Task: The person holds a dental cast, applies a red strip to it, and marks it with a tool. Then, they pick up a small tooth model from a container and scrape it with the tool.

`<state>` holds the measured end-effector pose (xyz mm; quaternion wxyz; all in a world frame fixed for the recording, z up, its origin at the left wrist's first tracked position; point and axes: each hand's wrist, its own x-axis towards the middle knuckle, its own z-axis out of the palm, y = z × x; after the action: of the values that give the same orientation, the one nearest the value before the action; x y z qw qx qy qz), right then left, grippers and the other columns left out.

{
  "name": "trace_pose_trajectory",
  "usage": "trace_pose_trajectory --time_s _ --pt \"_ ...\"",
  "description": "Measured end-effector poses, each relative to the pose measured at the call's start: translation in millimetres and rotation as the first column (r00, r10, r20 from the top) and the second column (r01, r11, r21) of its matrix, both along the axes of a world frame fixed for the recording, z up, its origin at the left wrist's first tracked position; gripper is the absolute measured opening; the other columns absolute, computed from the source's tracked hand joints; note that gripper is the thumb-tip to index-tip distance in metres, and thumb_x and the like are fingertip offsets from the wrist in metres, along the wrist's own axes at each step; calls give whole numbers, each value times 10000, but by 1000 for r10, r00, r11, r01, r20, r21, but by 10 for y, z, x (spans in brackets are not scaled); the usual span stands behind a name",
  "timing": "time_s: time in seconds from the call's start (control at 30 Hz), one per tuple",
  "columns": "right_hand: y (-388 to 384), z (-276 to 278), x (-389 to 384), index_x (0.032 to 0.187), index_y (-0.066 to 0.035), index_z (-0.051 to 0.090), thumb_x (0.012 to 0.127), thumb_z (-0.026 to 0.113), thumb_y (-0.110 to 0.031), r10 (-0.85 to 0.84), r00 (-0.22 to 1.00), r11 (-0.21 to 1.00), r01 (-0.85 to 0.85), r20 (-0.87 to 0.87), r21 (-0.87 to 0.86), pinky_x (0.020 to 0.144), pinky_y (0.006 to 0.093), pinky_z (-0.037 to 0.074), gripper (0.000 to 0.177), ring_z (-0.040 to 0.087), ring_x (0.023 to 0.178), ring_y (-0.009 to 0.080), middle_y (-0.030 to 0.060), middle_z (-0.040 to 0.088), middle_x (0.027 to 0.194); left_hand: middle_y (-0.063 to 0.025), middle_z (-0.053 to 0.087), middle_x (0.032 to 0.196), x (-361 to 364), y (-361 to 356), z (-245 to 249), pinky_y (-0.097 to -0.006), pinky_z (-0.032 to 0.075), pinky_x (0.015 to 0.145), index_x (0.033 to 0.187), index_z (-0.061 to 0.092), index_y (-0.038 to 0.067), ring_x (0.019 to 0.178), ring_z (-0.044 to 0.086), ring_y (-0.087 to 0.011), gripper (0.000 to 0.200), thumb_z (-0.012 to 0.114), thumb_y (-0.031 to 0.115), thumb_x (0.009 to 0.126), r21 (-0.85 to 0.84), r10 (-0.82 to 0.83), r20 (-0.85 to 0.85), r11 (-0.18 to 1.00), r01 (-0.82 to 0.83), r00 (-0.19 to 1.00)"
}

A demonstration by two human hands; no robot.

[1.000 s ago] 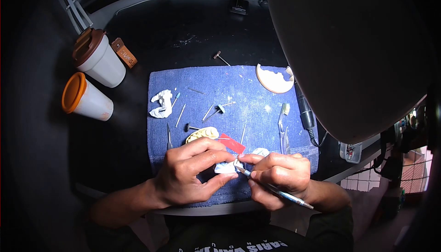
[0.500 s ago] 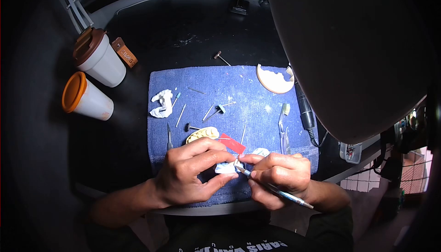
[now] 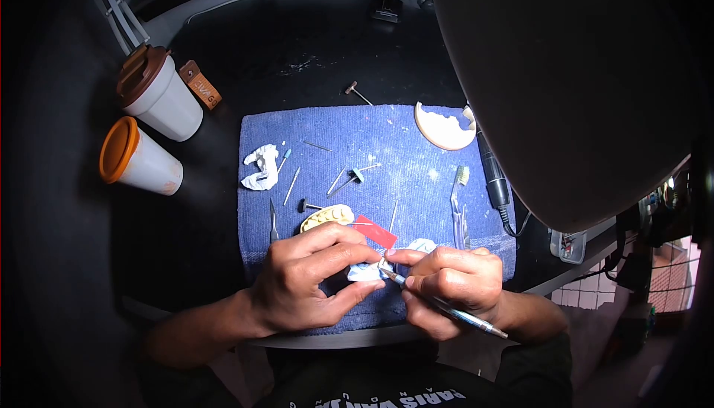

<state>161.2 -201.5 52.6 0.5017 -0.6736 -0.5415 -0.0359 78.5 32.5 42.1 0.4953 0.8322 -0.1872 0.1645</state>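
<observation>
Here's the left hand (image 3: pixel 312 278), thumb and fingertips pinched on a small white piece (image 3: pixel 363 272), and the right hand (image 3: pixel 454 285) closed around a slim pen-like tool (image 3: pixel 480 323), its tip right at the piece. The right index finger reaches across, close to the left fingertips. All this happens between the hands, over the near edge of a blue towel (image 3: pixel 420 211); whether the piece touches the cloth, I can't tell.

Just beyond lies a red strip (image 3: pixel 379 233), with a cream dental model (image 3: pixel 327 217) on its left. Farther left, a white horseshoe-shaped piece (image 3: pixel 260 170)! Over on the right, a toothbrush (image 3: pixel 456 194), then a black handpiece (image 3: pixel 494 177), and at the far right corner a notched white disc (image 3: pixel 444 134). Off the towel, far left, stand a brown-lidded tumbler (image 3: pixel 171 103) and an orange-lidded cup (image 3: pixel 154 168).
</observation>
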Motion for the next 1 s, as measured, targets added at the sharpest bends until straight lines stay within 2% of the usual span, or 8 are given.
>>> trace_pose_trajectory --time_s 0.6,0.8,0.9,1.0 --pt "0 4 14 840 8 665 723 782 83 12 1000 1000 -12 -11 4 795 402 716 182 803 717 246 106 710 765 -136 765 971 6 -5 5 -322 606 748 1019 802 5 877 769 -234 353 967 23 708 -4 4 8 1000 -4 1000" --pt "4 0 8 850 23 658 724 758 97 26 999 999 -25 -48 30 830 449 714 177 770 676 223 114 692 759 -140 764 980 1 -2 7 -325 606 750 1031 801 5 879 769 -238 358 969 30 715 -2 -1 0 1000 1 1000" --pt "4 11 -12 785 27 673 709 735 74 1 993 999 5 -117 44 783 384 688 109 773 686 274 118 659 710 -142 765 985 4 3 3 -327 606 760 1042 799 1 883 769 -244 364 969 34 722 -6 -8 -9 1000 8 1000" --pt "-14 10 -4 787 25 675 725 721 36 5 987 999 4 -161 53 764 380 682 78 797 735 282 123 672 718 -146 768 998 20 13 9 -336 606 794 1057 796 -6 907 769 -251 364 962 38 736 -20 -22 -28 1000 21 999"
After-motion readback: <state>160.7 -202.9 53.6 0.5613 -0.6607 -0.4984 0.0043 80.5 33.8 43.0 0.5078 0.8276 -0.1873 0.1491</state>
